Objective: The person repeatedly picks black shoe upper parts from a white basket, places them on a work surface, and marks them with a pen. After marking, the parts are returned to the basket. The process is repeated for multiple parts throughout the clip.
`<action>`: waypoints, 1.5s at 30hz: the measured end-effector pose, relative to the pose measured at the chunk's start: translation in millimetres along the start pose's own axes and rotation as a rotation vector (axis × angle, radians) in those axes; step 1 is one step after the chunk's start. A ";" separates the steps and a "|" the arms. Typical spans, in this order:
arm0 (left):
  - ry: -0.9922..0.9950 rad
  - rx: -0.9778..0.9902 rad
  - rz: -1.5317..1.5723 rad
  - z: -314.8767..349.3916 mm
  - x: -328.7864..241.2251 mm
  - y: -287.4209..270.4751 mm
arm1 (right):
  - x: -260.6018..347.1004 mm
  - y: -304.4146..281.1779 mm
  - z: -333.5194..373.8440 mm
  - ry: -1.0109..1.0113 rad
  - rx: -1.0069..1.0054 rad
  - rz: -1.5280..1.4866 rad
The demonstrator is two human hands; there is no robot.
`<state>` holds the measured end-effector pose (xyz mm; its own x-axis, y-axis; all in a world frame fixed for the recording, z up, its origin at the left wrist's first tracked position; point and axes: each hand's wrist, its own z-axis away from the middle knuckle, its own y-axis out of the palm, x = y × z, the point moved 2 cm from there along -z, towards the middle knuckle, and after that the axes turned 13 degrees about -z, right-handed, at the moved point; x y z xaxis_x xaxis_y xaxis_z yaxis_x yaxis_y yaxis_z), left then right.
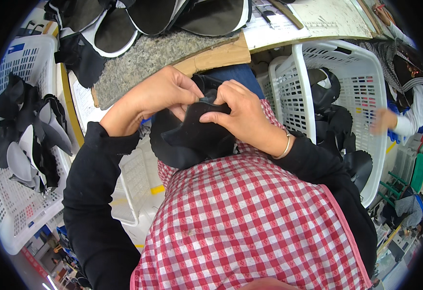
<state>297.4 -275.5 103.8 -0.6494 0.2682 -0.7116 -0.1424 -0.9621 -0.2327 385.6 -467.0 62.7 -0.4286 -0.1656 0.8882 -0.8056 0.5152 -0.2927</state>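
Observation:
Between my two hands, above my lap, is a black shoe upper [192, 133], its soft sides hanging down against a checked apron. My left hand [170, 92] pinches the top edge of the upper, thumb and fingers pressed together. Closed on the same edge from the other side is my right hand [238, 113], its thumb lying flat along the black material. The two sets of fingertips almost meet at the edge. Part of the upper is hidden behind my fingers.
A white basket [25, 212] holding black and grey uppers stands at left; another basket [296, 92] with black pieces is at right. Ahead, a worn bench [153, 58] carries several uppers [117, 31]. Papers and a ruler lie farther right. Another person's hand [383, 121] shows beyond the right basket.

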 end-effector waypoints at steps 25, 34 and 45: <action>0.205 -0.030 -0.305 14.8 -20.6 -4.5 | -9.5 -7.4 -3.5 0.091 0.101 -0.111; 0.236 -0.172 0.081 32.6 -13.7 11.8 | -12.2 -14.0 -8.8 0.097 0.142 -0.237; 0.316 -0.352 0.392 26.4 23.1 56.3 | -5.7 -13.9 -4.3 0.062 0.115 -0.270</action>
<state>254.7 -324.8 91.8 -0.3431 -0.0490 -0.9380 0.3528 -0.9322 -0.0803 401.0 -469.6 63.3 -0.1699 -0.2298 0.9583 -0.9296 0.3601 -0.0785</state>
